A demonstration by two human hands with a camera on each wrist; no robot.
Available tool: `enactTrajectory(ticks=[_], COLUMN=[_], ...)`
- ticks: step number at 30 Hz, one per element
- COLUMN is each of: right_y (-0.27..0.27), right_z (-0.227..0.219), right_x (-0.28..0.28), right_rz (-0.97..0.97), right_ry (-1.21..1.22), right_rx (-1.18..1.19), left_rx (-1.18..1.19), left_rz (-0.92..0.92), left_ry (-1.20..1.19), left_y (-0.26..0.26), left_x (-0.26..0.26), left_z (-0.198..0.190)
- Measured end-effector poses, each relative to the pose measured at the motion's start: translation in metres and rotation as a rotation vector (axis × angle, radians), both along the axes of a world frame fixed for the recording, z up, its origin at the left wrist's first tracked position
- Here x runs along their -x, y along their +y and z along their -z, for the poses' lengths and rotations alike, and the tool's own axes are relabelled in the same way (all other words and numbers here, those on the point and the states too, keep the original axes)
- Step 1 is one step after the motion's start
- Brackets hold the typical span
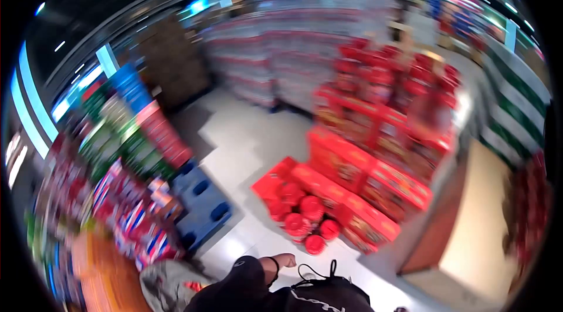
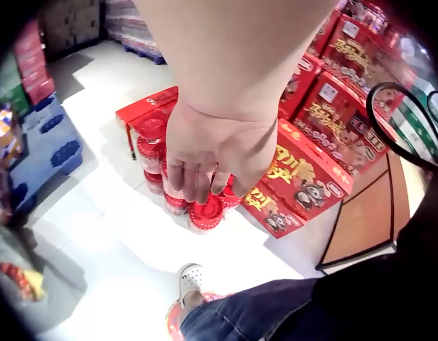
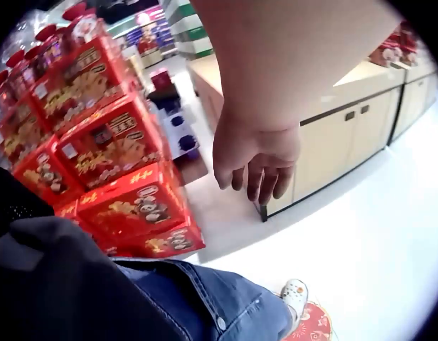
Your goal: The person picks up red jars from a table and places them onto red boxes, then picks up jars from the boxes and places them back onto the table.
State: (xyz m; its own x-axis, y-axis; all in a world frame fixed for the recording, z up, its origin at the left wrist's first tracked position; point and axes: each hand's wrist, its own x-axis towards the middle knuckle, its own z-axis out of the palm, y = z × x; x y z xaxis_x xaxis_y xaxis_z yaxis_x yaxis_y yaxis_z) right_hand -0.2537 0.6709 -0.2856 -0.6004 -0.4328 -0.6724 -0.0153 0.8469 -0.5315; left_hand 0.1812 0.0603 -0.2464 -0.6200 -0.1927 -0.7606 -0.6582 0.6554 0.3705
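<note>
the round red plastic tubs with ribbed lids (image 2: 205, 212) are standing in a small cluster on the pale tiled floor (image 2: 134, 234), just below and slightly beyond the fingertips of the left hand (image 2: 212, 153). that hand is hanging with its fingers loosely curled, pointing down, holding nothing; it is the nearer hand by far. the tubs are upright, lids facing up, so the hand is lying above them rather than beside them. in the head view the same cluster (image 1: 305, 221) is sitting against the near left end of the stepped stack of red printed cardboard gift boxes (image 1: 375, 177).

the right hand (image 3: 258, 160) is dangling relaxed and empty too, well apart from the tubs, near a beige cabinet counter (image 3: 333, 142). a blue plastic pallet (image 1: 205, 209) is lying to the left, carrying mixed coloured packets.
</note>
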Motion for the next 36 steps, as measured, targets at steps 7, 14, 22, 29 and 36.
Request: enactTrajectory(ticks=[7, 14, 22, 29, 36], right_y=[0.180, 0.330, 0.438, 0.559, 0.655], right_z=[-0.138, -0.215, -0.243, -0.158, -0.126], right_x=[-0.096, -0.136, -0.106, -0.090, -0.111], right_rz=[0.300, 0.647, 0.870, 1.120, 1.289], right_ry=[0.127, 0.080, 0.104, 0.013, -0.497], right_rx=[-0.185, -0.260, -0.180, -0.257, -0.261], left_rx=[0.183, 0.065, 0.002, -0.034, -0.065], left_rz=[0.282, 0.698, 1.034, 0.998, 1.115], left_ry=[-0.097, 0.046, 0.123, 0.179, 0.220], left_y=[0.108, 0.384, 0.610, 0.736, 0.887], left_x=[0.202, 0.419, 0.586, 0.729, 0.866], left_z=[-0.018, -0.070, -0.134, -0.131, -0.147])
